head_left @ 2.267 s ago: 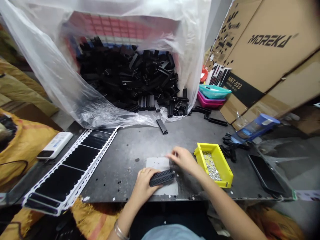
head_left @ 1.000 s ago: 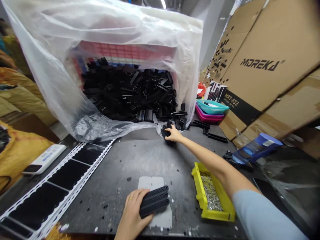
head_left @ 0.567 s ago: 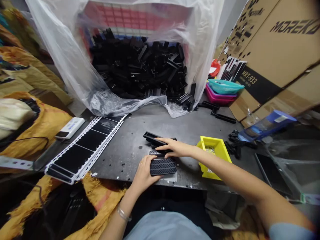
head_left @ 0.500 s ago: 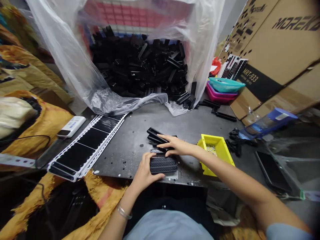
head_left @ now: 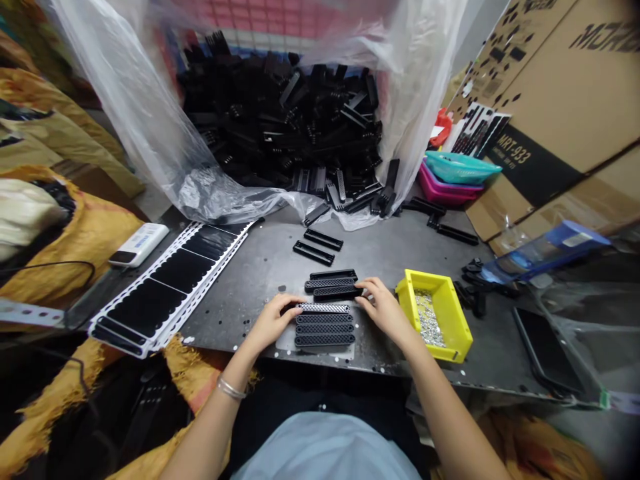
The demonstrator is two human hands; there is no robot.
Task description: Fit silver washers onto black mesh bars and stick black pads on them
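Four-sided rows of narrow black plastic strips lie in front of me. My left hand (head_left: 274, 321) has its thumb and index finger closed at the left end of a perforated strip (head_left: 324, 309), the farthest of the near row. Below it, several matching perforated strips (head_left: 325, 330) lie side by side on a thin plate. My right hand (head_left: 384, 308) pinches the right end of a black plastic bar (head_left: 333, 294) in a second small group just beyond. Farther back, two loose hollow bars (head_left: 319, 245) lie on the table.
A yellow bin (head_left: 457, 320) of small shiny metal pieces stands right of my right hand. Sheets of black stickers (head_left: 185, 277) lie at left. A large pile of black bars (head_left: 280, 127) fills a plastic-lined container behind. A phone (head_left: 545, 350) lies at far right.
My right hand has moved right and down, off the loose bars, to a bar's end. The bars beneath it are now spread apart. My left hand has shifted left and slightly up.
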